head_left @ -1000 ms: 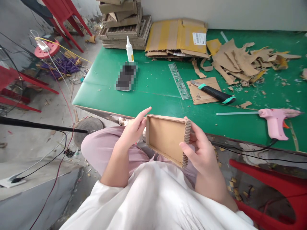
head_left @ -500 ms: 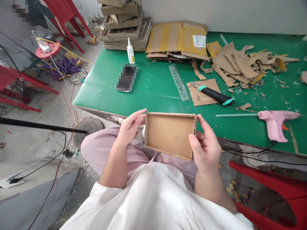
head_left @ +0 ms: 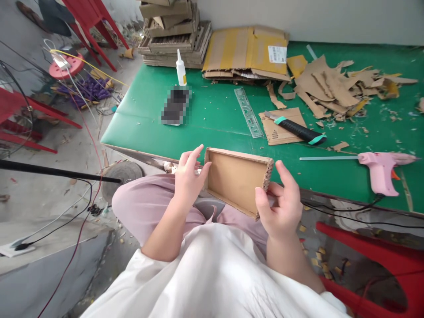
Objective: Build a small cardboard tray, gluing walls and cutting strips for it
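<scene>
A shallow, open cardboard tray [head_left: 236,179] is held tilted above my lap, just off the table's front edge. Its brown inside faces me, and corrugated edges show along the rim. My right hand [head_left: 281,201] grips the tray's right side, thumb at the near rim and some fingers hidden behind; the index finger sticks out apart from it. At the left end, my left hand [head_left: 190,176] has its fingers spread, the thumb tip lying over the tray's left edge. Whether that thumb presses on the cardboard is unclear.
On the green table [head_left: 139,119] lie a utility knife [head_left: 298,129] on a cardboard piece, a clear ruler [head_left: 247,112], a pink glue gun [head_left: 379,172], a glue bottle [head_left: 180,70], a phone [head_left: 175,106] and cardboard scraps [head_left: 331,88]. Stacked cardboard trays [head_left: 172,44] stand behind.
The tray has turned, its left end up and its right near corner shifted left. My left hand has moved right and its thumb now overlaps the left edge. My right hand has shifted slightly left.
</scene>
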The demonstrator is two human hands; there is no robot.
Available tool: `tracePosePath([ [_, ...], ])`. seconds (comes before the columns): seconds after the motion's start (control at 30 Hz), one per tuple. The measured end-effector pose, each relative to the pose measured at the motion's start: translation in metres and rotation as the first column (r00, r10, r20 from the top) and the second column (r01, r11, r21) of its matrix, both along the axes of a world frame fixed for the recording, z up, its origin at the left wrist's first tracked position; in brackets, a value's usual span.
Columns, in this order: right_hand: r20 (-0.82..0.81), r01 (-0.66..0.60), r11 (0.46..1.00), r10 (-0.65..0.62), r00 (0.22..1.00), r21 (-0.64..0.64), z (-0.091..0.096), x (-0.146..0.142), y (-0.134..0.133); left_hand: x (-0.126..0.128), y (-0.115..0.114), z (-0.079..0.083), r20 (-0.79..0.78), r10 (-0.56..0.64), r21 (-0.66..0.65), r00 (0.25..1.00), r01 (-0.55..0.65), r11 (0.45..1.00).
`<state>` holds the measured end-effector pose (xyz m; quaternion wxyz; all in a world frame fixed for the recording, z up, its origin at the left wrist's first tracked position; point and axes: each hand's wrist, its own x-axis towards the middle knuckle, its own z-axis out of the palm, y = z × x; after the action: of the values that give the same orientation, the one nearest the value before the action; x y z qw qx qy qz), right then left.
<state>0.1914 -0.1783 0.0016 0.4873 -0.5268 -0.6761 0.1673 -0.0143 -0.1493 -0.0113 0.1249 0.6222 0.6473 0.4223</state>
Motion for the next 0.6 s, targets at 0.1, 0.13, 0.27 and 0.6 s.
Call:
tracePosePath([
  [0.1, 0.048, -0.029, 0.997, 0.026, 0.999, 0.068, 0.005, -0.004, 0.000, 0.003, 0.002, -0.003, -0.012, 0.017, -0.017, 1.000, -0.017, 1.000],
  [0.13, 0.065, -0.044, 0.995, 0.038, 0.997, 0.094, 0.007, -0.005, 0.000, 0.003, 0.002, -0.003, -0.013, 0.032, -0.022, 0.999, -0.032, 0.999],
  [0.27, 0.121, -0.081, 0.982, 0.060, 0.991, 0.172, 0.012, -0.010, 0.001, 0.004, 0.005, -0.005, -0.004, 0.086, -0.020, 0.996, -0.086, 0.996],
  [0.6, 0.215, -0.144, 0.970, 0.101, 0.971, 0.194, 0.010, -0.013, -0.001, 0.005, 0.008, -0.006, 0.066, 0.119, -0.060, 0.991, -0.115, 0.992],
])
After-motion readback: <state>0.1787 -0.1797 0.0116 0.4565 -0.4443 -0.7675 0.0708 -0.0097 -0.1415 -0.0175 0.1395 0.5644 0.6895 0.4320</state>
